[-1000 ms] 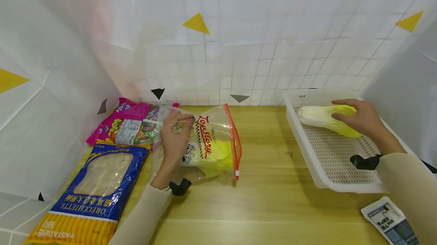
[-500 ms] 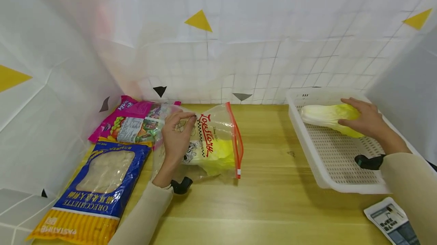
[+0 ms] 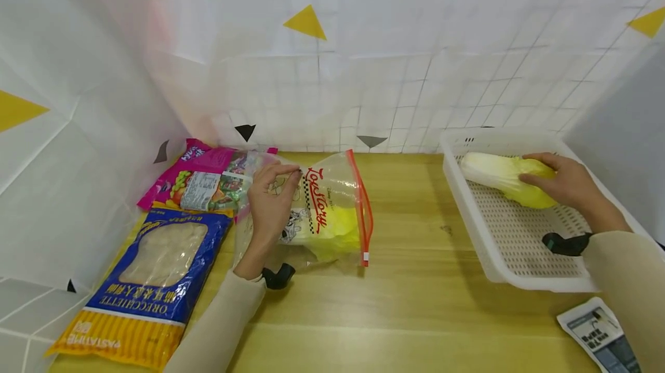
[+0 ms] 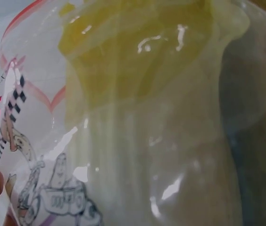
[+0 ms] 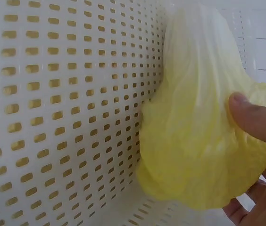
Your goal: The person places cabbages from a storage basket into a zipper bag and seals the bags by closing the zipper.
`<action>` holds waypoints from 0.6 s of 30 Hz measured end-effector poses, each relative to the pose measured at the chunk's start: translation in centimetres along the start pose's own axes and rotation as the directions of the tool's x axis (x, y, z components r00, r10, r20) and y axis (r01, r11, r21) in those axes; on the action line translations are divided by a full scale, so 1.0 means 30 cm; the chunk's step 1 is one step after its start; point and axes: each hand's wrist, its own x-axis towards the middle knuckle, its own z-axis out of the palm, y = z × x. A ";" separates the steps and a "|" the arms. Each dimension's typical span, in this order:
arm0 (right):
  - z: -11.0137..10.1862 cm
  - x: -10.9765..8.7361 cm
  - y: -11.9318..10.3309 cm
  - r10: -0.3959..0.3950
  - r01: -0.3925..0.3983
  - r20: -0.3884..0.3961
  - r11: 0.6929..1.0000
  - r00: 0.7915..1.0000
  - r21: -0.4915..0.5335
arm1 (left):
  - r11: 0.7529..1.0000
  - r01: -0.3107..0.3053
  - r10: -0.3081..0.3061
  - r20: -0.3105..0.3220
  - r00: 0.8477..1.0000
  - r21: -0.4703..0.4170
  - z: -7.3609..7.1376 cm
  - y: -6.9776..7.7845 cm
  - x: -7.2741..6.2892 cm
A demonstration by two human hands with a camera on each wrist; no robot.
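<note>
1. Head view: the left hand (image 3: 271, 200) pinches the upper film of the zip bag (image 3: 322, 211), which lies on the surface (image 3: 410, 304) with one cabbage already inside. The right hand (image 3: 563, 182) curls round a second cabbage (image 3: 499, 179) lying in the white basket (image 3: 499, 280). Judged step: picking up the next cabbage for bagging.
2. Left wrist view: the bagged cabbage (image 4: 152, 141) shows through the film; only a fingertip is visible.
3. Right wrist view: thumb and fingers grip the leafy end of the cabbage (image 5: 194, 132). The next move calls for a lift clear of the basket wall, with the bag mouth held open.
</note>
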 end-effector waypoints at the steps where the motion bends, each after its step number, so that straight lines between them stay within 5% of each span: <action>1: -0.001 0.000 -0.003 0.006 -0.006 -0.004 1.000 1.000 0.011 | 1.000 0.005 -0.005 0.001 1.000 -0.002 0.000 0.019 -0.001; 5: -0.002 0.003 -0.007 0.017 -0.016 -0.028 1.000 0.999 0.023 | 1.000 0.013 -0.013 0.006 1.000 -0.011 0.000 0.053 -0.002; 15: -0.004 0.004 -0.015 0.012 -0.009 -0.056 0.999 0.998 0.042 | 1.000 0.008 -0.008 0.012 1.000 -0.016 -0.001 0.051 -0.003; 18: -0.004 0.005 -0.025 0.027 -0.023 -0.066 0.998 0.997 0.061 | 1.000 -0.001 0.001 0.004 1.000 -0.012 0.003 0.016 0.002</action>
